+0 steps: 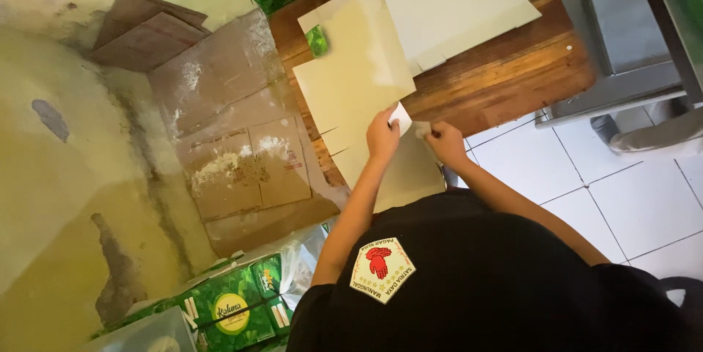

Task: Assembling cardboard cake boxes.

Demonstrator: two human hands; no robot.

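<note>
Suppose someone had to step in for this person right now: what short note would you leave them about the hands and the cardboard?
Left hand: fingers pinch a small white piece at the edge of the flat cream cardboard sheet.
Right hand: beside it on the same sheet's lower part; what it grips is unclear.
Things: a second flat sheet lies further back on the wooden table. Green packages sit on the floor.
Done: sheets laid out flat.
Left: both sheets unfolded.
</note>
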